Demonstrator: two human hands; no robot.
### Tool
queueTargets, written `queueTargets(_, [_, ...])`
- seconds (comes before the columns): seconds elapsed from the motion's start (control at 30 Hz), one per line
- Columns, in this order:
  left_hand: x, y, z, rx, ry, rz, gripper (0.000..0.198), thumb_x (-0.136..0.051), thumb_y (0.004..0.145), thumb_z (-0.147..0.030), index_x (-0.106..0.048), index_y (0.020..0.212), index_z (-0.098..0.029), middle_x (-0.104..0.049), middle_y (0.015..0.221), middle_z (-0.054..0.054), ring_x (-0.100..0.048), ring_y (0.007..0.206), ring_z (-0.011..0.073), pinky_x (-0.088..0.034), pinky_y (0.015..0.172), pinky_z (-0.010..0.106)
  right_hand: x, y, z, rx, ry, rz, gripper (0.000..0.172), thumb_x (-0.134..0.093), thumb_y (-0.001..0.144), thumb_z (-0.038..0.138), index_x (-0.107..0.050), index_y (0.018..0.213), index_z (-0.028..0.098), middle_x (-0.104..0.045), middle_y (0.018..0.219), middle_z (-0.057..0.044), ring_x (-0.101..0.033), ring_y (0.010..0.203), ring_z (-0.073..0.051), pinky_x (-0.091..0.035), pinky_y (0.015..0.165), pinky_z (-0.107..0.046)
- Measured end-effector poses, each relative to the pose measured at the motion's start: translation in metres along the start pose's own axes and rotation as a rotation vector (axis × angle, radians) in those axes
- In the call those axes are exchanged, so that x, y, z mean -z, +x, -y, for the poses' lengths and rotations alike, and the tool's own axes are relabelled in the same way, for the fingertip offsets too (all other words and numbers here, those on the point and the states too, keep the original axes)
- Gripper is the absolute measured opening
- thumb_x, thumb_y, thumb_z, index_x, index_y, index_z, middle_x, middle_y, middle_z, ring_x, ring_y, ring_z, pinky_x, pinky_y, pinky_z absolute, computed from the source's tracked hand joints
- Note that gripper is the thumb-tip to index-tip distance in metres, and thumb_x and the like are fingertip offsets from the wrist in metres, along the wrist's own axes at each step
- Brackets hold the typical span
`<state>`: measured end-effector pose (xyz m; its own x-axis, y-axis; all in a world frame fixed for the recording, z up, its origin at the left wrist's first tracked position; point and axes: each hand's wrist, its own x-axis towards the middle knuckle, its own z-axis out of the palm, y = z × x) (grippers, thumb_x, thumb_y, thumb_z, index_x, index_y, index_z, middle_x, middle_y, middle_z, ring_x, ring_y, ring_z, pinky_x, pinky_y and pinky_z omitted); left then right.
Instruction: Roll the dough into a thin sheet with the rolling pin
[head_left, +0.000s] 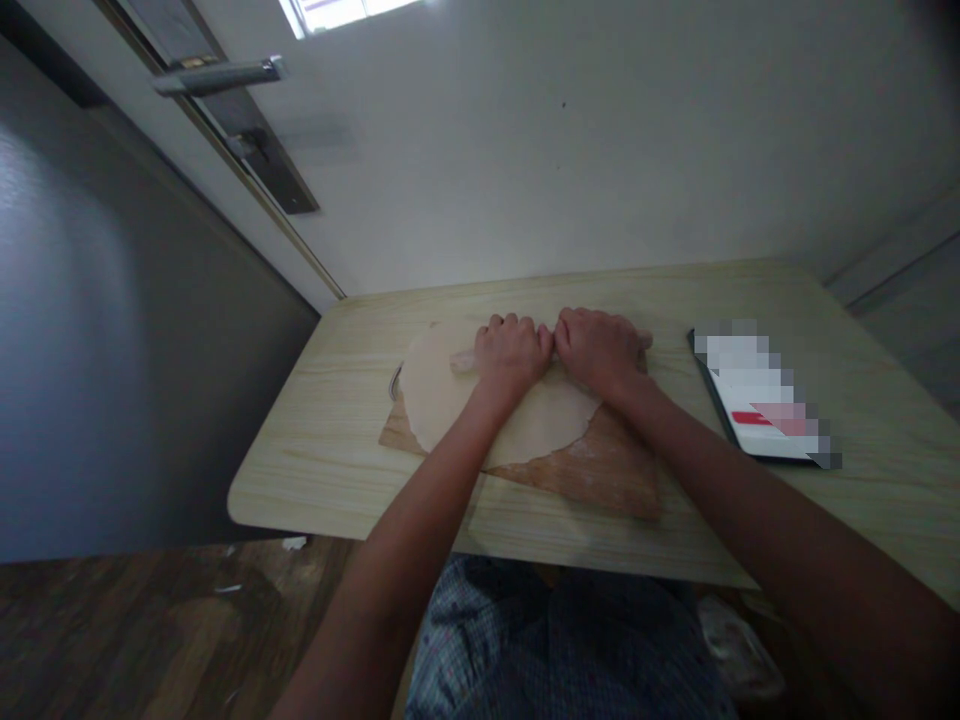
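A wide, flat sheet of pale dough (439, 400) lies over a wooden board (600, 465), covering much of its left part. Across the dough rests a wooden rolling pin (463, 362), its ends showing on both sides of my hands. My left hand (513, 350) is closed over the pin's left-middle part. Right beside it, my right hand (598, 348) wraps round the pin toward its right end. The thumbs of the two hands nearly meet. The middle of the pin is hidden under my fingers.
The board sits on a light wood table (315, 440). A phone-like device (724, 385) with a lit screen lies to the right. A metal ring (395, 382) shows at the board's left edge. Behind the table stands a white door with a metal handle (217, 77).
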<state>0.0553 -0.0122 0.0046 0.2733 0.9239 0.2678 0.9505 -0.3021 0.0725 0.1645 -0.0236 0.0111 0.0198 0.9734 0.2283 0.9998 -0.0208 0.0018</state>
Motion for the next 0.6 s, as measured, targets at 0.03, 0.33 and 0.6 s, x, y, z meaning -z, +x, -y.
queueTargets(0.03, [0.0, 0.001, 0.0, 0.001, 0.0, 0.003, 0.045, -0.022, 0.085, -0.034, -0.061, 0.09, -0.013, -0.059, 0.09, 0.012, -0.049, 0.09, 0.0236, -0.036, 0.074, 0.035, 0.0, 0.001, 0.0, 0.003, -0.005, 0.004, 0.039, -0.023, 0.084, 0.028, -0.059, 0.086, 0.015, -0.062, 0.083, -0.011, -0.054, 0.07, -0.019, -0.03, 0.058, -0.029])
queueTargets(0.33, [-0.001, 0.018, 0.004, 0.007, -0.006, 0.059, 0.039, -0.029, 0.081, -0.034, -0.061, 0.088, -0.012, -0.059, 0.088, 0.013, -0.053, 0.085, 0.0239, -0.038, 0.072, 0.036, 0.0, 0.016, -0.002, -0.008, 0.007, 0.126, 0.04, -0.024, 0.083, 0.03, -0.061, 0.09, 0.016, -0.063, 0.087, -0.012, -0.057, 0.072, -0.021, -0.034, 0.057, -0.029])
queueTargets(0.6, [0.001, 0.032, 0.007, 0.081, -0.046, 0.134, 0.039, -0.03, 0.079, -0.035, -0.059, 0.092, -0.014, -0.059, 0.093, 0.012, -0.054, 0.086, 0.0224, -0.039, 0.072, 0.033, -0.004, 0.032, -0.004, -0.059, 0.078, 0.185, 0.041, -0.027, 0.081, 0.033, -0.062, 0.091, 0.016, -0.063, 0.088, -0.013, -0.057, 0.076, -0.022, -0.038, 0.06, -0.03])
